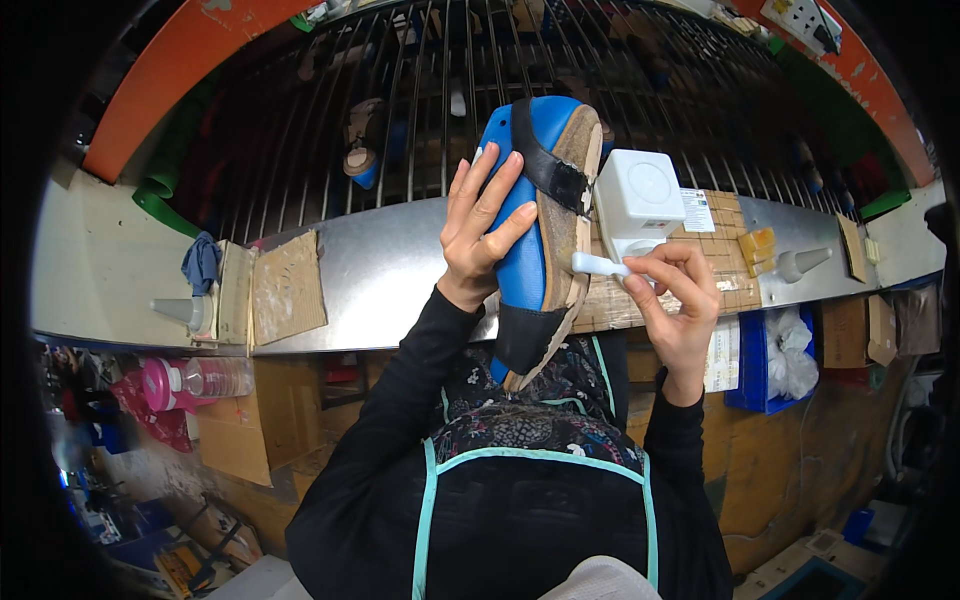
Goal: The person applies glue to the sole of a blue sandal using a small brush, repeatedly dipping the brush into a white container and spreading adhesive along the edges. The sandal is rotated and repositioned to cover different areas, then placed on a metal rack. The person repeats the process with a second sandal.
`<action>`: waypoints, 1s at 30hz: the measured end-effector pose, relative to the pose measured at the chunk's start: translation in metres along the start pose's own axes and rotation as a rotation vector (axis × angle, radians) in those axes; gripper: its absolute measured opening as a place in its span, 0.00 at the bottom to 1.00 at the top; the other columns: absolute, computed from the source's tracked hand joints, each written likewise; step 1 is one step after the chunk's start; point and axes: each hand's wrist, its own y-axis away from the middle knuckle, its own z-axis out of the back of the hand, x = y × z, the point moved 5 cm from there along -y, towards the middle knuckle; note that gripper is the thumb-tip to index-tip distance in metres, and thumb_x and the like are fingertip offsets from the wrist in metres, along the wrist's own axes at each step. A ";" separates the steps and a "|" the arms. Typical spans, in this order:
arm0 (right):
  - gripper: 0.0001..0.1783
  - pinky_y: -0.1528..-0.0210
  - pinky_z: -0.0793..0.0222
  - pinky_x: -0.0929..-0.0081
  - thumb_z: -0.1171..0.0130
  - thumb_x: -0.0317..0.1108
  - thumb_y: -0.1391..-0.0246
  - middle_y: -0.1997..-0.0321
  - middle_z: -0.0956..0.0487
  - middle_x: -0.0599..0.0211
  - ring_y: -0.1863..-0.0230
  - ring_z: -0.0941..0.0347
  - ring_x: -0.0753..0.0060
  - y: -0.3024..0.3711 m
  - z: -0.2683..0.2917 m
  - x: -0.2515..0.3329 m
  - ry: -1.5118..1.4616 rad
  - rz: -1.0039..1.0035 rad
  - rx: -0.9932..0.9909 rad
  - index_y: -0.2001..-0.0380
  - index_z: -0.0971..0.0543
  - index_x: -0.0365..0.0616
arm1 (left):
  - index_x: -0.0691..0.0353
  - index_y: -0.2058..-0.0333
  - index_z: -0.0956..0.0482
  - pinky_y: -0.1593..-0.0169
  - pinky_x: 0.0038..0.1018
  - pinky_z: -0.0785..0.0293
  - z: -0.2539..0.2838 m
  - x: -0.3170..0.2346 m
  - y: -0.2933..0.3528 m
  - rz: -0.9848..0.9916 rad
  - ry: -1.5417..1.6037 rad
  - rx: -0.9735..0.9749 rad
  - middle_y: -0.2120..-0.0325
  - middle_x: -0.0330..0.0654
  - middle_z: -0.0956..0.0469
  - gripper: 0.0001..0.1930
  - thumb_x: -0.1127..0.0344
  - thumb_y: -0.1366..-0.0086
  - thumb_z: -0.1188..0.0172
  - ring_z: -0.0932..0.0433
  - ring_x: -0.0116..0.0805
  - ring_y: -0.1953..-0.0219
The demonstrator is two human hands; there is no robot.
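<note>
My left hand (pixel 482 228) grips a blue sandal (pixel 535 255) with black straps and a tan cork-like sole edge, held on its side above the metal bench ledge (pixel 385 275). My right hand (pixel 675 310) pinches a small white brush handle (pixel 600 265), whose tip touches the sandal's sole edge. Behind the brush stands a white square container (pixel 638 200) on a cardboard pad (pixel 715 250).
A rack of metal bars (pixel 420 90) with shoe parts runs behind the ledge. Two grey cone-tipped bottles (pixel 185 310) (pixel 803 263), a blue rag (pixel 200 262), cardboard pieces (pixel 287 285), a blue bin (pixel 780 360) and a pink-capped bottle (pixel 195 380) surround me.
</note>
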 end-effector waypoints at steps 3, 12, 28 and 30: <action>0.11 0.60 0.46 0.76 0.30 0.29 0.58 0.70 0.25 0.73 0.72 0.34 0.77 0.007 -0.004 -0.002 -0.051 -0.009 -0.041 0.67 0.14 0.47 | 0.43 0.52 0.28 0.36 0.52 0.40 -0.001 0.001 0.000 0.007 -0.011 -0.041 0.44 0.48 0.27 0.22 0.61 0.46 0.32 0.31 0.53 0.40; 0.11 0.60 0.44 0.76 0.30 0.28 0.56 0.67 0.24 0.72 0.70 0.35 0.77 0.030 -0.017 -0.002 -0.147 -0.103 -0.134 0.66 0.14 0.47 | 0.44 0.51 0.28 0.37 0.52 0.39 -0.004 0.006 0.005 0.047 -0.057 -0.093 0.44 0.50 0.27 0.23 0.59 0.45 0.32 0.31 0.54 0.40; 0.09 0.70 0.38 0.84 0.32 0.27 0.53 0.65 0.26 0.70 0.70 0.32 0.80 -0.009 -0.019 -0.002 -0.080 -0.047 -0.112 0.65 0.15 0.43 | 0.50 0.52 0.32 0.38 0.55 0.39 0.000 0.006 0.013 0.110 -0.163 -0.235 0.45 0.57 0.29 0.25 0.54 0.45 0.32 0.31 0.57 0.41; 0.09 0.71 0.38 0.85 0.32 0.27 0.53 0.65 0.26 0.71 0.69 0.32 0.82 -0.011 -0.016 -0.002 -0.254 -0.070 0.003 0.64 0.15 0.42 | 0.52 0.52 0.33 0.38 0.56 0.39 -0.001 0.007 0.016 0.123 -0.118 -0.275 0.45 0.59 0.29 0.27 0.53 0.45 0.31 0.31 0.59 0.41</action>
